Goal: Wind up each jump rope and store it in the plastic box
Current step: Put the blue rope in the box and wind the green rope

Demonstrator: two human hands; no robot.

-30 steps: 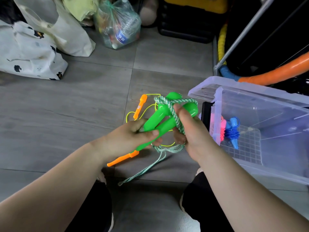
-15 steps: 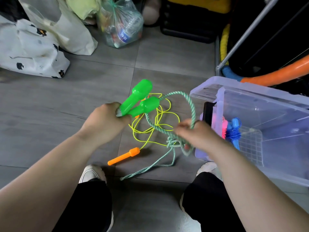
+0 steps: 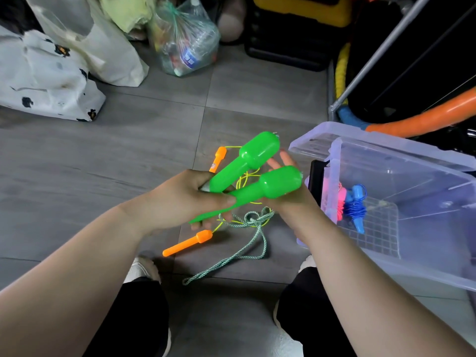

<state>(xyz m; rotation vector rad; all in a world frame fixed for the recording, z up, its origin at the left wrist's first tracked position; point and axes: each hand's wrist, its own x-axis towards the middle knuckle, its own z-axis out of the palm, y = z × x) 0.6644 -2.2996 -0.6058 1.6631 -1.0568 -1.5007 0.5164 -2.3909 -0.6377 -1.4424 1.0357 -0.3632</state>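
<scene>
Gripping green handles (image 3: 260, 153) in left hand (image 3: 177, 202), right hand (image 3: 292, 200) behind

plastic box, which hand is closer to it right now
Right. The right hand is close beside the plastic box, at its left wall and partly behind the green handles; the left hand grips those handles farther left.

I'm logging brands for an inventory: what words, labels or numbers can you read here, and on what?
No text here can be read.
Blue and white bottle label, inside the tied plastic bag: too blurred to read.
Small sticker on the far orange handle: too small to read.
Green handles and plastic box: no print shows.
</scene>
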